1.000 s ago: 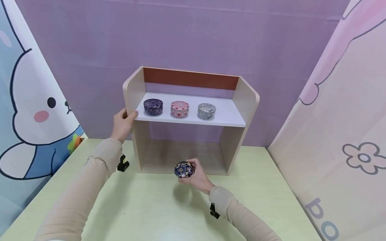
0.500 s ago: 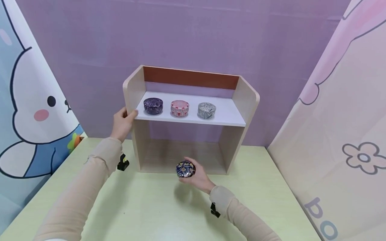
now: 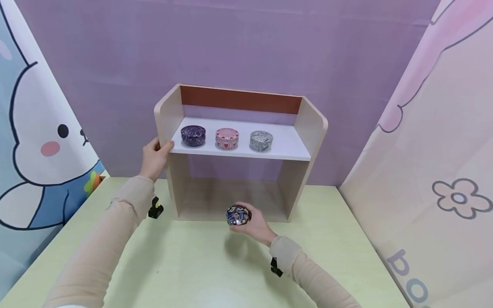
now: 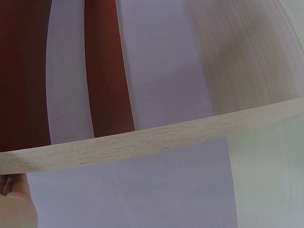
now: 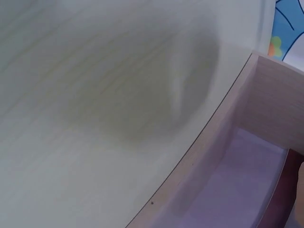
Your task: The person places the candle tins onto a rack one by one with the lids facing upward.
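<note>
A: Where was the tin?

B: The dark floral tin [image 3: 239, 214] was up off the green table [image 3: 192, 265], in the right hand [image 3: 252, 224], just in front of the open bottom bay of the wooden shelf unit [image 3: 240, 152]. Fingers and thumb were curled round its rim, so a firm grip on it.

A: And the left hand?

B: The left hand [image 3: 154, 158] held the shelf unit's left side panel, thumb hooked over the front edge, fingers behind. The left wrist view only showed the panel edge and a bit of palm [image 4: 14, 204].

A: Anything on the shelf?

B: Three tins in a row, apart from each other: purple tin [image 3: 193, 135], pink tin [image 3: 227, 138], grey tin [image 3: 261, 140].

A: How would the held tin handle?

B: I judged it light, rigid and glossy, so probably a bit slippery; a hard squeeze might dent it. The lid might be loose, couldn't tell. Best hold looked like across the round side wall, fingers opposite thumb, keeping it level.

A: The right wrist view?

B: Only table and the unit's base, no tin.
</note>
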### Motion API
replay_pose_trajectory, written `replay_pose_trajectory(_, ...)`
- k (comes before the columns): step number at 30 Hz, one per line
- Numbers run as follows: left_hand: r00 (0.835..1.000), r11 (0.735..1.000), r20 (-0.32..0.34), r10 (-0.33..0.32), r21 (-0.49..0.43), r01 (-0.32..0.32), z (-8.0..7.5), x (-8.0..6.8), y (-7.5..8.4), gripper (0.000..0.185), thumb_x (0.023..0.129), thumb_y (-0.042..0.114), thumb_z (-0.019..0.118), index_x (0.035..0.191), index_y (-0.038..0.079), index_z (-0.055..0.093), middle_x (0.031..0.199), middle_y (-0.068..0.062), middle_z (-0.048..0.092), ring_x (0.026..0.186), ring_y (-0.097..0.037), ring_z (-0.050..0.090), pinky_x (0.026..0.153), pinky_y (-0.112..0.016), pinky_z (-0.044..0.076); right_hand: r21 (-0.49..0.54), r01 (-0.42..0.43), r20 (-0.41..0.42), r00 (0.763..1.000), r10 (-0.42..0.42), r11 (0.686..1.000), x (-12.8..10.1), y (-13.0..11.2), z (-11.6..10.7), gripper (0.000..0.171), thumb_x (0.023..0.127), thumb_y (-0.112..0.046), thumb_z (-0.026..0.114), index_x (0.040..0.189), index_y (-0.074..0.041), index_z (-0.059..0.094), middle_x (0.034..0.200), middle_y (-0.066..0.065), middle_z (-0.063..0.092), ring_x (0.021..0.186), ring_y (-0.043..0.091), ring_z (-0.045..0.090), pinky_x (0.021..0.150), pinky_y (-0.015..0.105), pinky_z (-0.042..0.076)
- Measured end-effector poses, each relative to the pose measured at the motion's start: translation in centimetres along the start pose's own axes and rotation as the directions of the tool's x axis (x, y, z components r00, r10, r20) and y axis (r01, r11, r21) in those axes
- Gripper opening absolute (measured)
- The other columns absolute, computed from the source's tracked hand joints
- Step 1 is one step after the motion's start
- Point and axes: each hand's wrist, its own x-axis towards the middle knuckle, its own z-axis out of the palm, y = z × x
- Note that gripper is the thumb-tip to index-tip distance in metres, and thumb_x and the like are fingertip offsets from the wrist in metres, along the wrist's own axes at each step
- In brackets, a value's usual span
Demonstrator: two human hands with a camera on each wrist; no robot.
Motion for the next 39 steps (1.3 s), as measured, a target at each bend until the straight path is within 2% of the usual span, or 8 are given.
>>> replay_pose_trajectory(14,1.0,1.0,0.001,-0.002,0.005,0.002,-0.3,0.2,0.0,0.055,0.09,0.042,0.049,0.135,0.012,0.045,0.126,-0.013,0.051,0.107,-0.018,0.045,0.095,-0.035,0.038,-0.03,0.014,-0.01,1.0,-0.014,0.999,0.0,-0.7,-1.5,0.071,0.065,-0.015,0.081,0.128,-0.017,0.05,0.125,0.014,0.053,0.11,0.03,0.054,0.089,0.038,0.048)
replay_pose_trajectory(18,1.0,1.0,0.003,0.005,0.006,-0.005,-0.4,0.3,0.0,0.055,0.09,0.043,0.049,0.135,0.011,0.045,0.127,-0.014,0.051,0.108,-0.019,0.046,0.096,-0.036,0.038,-0.045,0.049,-0.032,0.998,-0.05,0.998,0.0,-1.1,-2.2,0.07,0.065,-0.015,0.082,0.127,-0.015,0.051,0.124,0.015,0.054,0.111,0.031,0.054,0.089,0.038,0.047)
replay_pose_trajectory(23,1.0,1.0,0.007,0.006,0.015,-0.006,-0.3,0.2,0.0,0.056,0.09,0.042,0.049,0.136,0.012,0.044,0.128,-0.014,0.05,0.109,-0.019,0.046,0.097,-0.037,0.038,-0.084,0.041,-0.066,0.997,-0.047,0.996,-0.3,-1.6,-3.1,0.07,0.064,-0.016,0.082,0.126,-0.016,0.052,0.123,0.013,0.055,0.11,0.03,0.054,0.089,0.038,0.047)
replay_pose_trajectory(34,1.0,1.0,0.017,0.001,0.01,-0.001,-0.2,0.0,0.0,0.057,0.09,0.042,0.049,0.138,0.012,0.042,0.13,-0.014,0.049,0.111,-0.02,0.045,0.098,-0.037,0.037,-0.11,0.029,-0.157,0.987,-0.047,0.993,-0.7,-4.6,-6.4,0.068,0.064,-0.015,0.083,0.125,-0.021,0.054,0.124,0.009,0.054,0.11,0.026,0.054,0.089,0.037,0.047)
replay_pose_trajectory(39,1.0,1.0,0.005,-0.005,0.016,0.005,-0.1,0.1,-0.1,0.056,0.09,0.043,0.049,0.136,0.012,0.044,0.126,-0.014,0.051,0.107,-0.018,0.046,0.093,-0.033,0.039,-0.148,0.057,-0.199,0.976,-0.087,0.987,-0.6,-6.0,-8.0,0.07,0.064,-0.015,0.083,0.126,-0.02,0.053,0.127,0.011,0.052,0.112,0.028,0.052,0.09,0.038,0.047)
